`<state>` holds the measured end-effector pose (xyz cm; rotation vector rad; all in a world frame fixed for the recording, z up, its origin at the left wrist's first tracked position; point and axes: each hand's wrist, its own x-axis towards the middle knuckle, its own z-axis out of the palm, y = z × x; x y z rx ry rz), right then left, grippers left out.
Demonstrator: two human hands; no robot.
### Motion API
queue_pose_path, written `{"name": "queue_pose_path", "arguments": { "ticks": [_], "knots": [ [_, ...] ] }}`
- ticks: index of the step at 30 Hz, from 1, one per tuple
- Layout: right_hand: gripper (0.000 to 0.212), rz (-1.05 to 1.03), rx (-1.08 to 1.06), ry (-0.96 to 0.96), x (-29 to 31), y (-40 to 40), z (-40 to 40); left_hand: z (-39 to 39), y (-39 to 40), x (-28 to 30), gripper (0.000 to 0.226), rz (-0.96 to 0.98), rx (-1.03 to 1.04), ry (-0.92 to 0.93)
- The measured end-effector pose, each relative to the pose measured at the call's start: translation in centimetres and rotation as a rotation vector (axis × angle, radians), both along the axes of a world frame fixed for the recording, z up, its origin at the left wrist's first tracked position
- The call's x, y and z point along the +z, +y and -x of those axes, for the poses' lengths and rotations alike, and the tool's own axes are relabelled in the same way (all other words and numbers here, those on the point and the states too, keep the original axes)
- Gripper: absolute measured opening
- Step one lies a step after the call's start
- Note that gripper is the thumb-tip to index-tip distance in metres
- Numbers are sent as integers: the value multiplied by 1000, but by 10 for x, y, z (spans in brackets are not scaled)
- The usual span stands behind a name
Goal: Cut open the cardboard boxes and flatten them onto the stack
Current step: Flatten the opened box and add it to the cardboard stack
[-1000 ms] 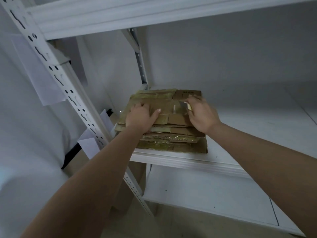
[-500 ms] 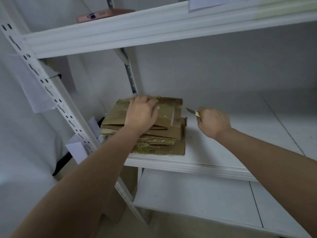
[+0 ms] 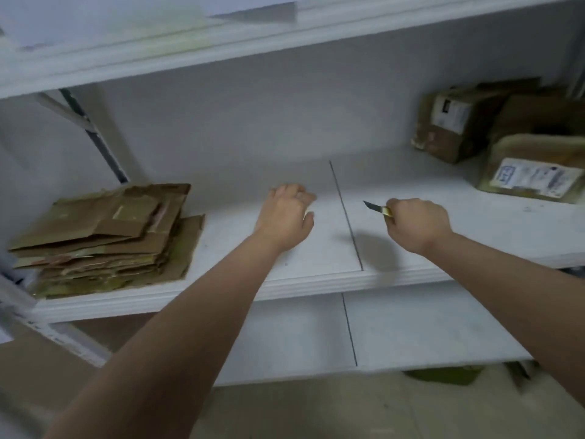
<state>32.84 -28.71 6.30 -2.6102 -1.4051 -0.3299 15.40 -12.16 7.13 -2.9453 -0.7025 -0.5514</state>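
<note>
Gripping the knife (image 3: 376, 208) in your right hand (image 3: 418, 224), blade pointed away from your empty, loosely curled left hand (image 3: 285, 215), you stand between the flattened stack (image 3: 101, 236) and the uncut boxes (image 3: 456, 122) far right.

One stack of flattened cardboard (image 3: 104, 231) (sheet count unclear). Three uncut boxes (image 3: 456, 122) at shelf's far right, two with white labels. One knife (image 3: 378, 209). Two hands: left hand (image 3: 285, 217), right hand (image 3: 418, 224).
</note>
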Motion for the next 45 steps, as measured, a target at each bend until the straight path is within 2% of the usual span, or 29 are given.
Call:
{"name": "queue_pose_path", "arguments": {
  "ticks": [4,7,12,18,24,30,33,35,37,41,45],
  "knots": [
    [18,15,-61,12,-10,-46,-47,-56,-43,-12,40,5,-137,32],
    [17,14,-101,27,-14,-66,-78,-88,-52,-18,40,6,-162,88],
    [11,-23,-119,52,-23,-68,-115,-127,-46,-23,43,25,-181,106],
    [16,-122,-110,27,-19,-67,-156,-200,-22,-15,47,37,-223,129],
    [22,-100,-240,56,-28,-104,-224,-279,-65,-13,50,36,-383,124],
    [22,-50,-143,13,-17,-129,-286,-348,-105,11,63,183,-302,-73],
    [23,43,-86,0,-19,-145,-309,-382,-125,17,65,222,-262,-101],
    [23,87,-32,-1,-20,-151,-320,-402,-133,14,60,194,-195,-95],
    [23,97,28,6,-21,-153,-327,-414,-137,8,41,114,-129,-105],
    [23,95,133,10,-22,-142,-333,-404,-134,7,11,26,-168,-160],
    [25,83,253,15,-23,-117,-322,-357,-126,15,12,93,-332,-161]
  ]
}}
